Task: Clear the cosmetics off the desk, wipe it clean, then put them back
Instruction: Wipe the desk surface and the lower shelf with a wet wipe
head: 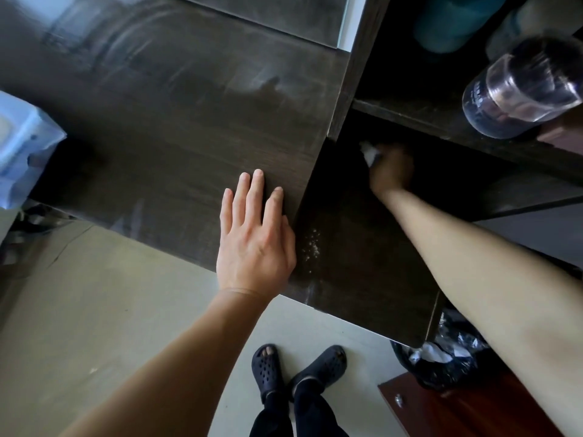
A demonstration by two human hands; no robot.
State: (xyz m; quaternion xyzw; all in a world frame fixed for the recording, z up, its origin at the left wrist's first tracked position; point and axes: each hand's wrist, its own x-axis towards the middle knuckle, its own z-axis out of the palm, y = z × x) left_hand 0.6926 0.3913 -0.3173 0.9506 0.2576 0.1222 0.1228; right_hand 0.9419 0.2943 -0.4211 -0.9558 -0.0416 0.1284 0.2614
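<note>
The dark wooden desk (164,127) fills the upper left, its top bare and streaked with wipe marks. My left hand (255,234) rests flat on it near the front right corner, fingers straight. My right hand (389,170) reaches into the shadowed lower shelf space (353,247) to the right and grips a crumpled white wipe (370,152) pressed against the surface there. White crumbs (310,247) lie on that dark surface just right of my left hand.
A pack of wet wipes (22,143) sits at the desk's left edge. A clear glass jar (520,89) lies on the upper right shelf, with teal shapes (454,23) behind it. A black-lined waste bin (441,361) stands on the floor at lower right.
</note>
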